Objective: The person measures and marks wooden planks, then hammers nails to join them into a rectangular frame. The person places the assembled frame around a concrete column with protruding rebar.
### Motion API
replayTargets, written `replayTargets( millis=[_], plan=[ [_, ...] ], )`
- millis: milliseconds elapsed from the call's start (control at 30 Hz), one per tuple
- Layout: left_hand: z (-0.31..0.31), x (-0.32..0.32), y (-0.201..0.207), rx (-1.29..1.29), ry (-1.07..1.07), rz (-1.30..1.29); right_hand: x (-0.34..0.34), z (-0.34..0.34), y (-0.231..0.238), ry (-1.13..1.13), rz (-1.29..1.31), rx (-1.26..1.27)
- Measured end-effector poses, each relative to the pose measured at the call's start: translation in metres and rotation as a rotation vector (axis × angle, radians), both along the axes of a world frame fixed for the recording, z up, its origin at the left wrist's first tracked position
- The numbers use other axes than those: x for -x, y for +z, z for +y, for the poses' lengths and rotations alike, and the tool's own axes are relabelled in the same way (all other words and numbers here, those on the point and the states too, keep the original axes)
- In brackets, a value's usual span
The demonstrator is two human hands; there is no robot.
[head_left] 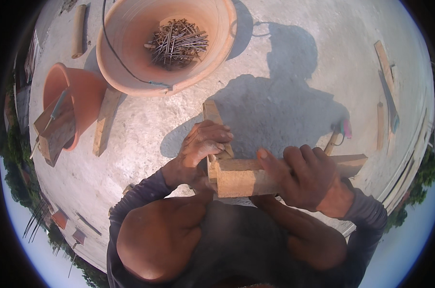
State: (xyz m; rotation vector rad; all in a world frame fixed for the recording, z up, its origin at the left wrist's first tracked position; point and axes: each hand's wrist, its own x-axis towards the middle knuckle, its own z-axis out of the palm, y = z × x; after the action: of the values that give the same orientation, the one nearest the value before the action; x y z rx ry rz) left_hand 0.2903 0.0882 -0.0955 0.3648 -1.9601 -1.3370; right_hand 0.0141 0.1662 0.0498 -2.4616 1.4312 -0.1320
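Note:
Just in front of my knees, my right hand wraps over a thick wooden block lying crosswise. The block's left end meets a narrower upright piece of wood. My left hand is closed at that corner, its fingers round a short wooden piece that points away from me. Parts of the fingers and the underside of the joint are hidden. Beyond my left hand stands a large orange bucket with a pile of nails inside.
At the left, a smaller orange bucket lies tilted with a wood block at its mouth. A wood strip and a round wooden piece lie near it. Wood strips and a pink object rest on the concrete at the right.

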Motion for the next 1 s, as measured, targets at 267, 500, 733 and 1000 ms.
replayTargets(
  millis=[267, 500, 733, 1000],
  plan=[
    [-0.005, 0.003, 0.005, -0.026, 0.075, -0.032, -0.001, -0.018, -0.001, -0.002, 0.002, -0.003],
    [-0.045, 0.039, 0.038, -0.409, 0.178, -0.081, 0.039, -0.081, 0.008, -0.119, -0.105, -0.252],
    [-0.057, 0.083, 0.062, -0.790, 0.141, -0.183, 0.079, -0.111, -0.010, -0.282, -0.498, -0.876],
    [-0.032, 0.094, 0.045, -0.889, 0.237, -0.193, 0.087, -0.097, -0.055, -0.395, -0.407, -1.020]
  ],
)
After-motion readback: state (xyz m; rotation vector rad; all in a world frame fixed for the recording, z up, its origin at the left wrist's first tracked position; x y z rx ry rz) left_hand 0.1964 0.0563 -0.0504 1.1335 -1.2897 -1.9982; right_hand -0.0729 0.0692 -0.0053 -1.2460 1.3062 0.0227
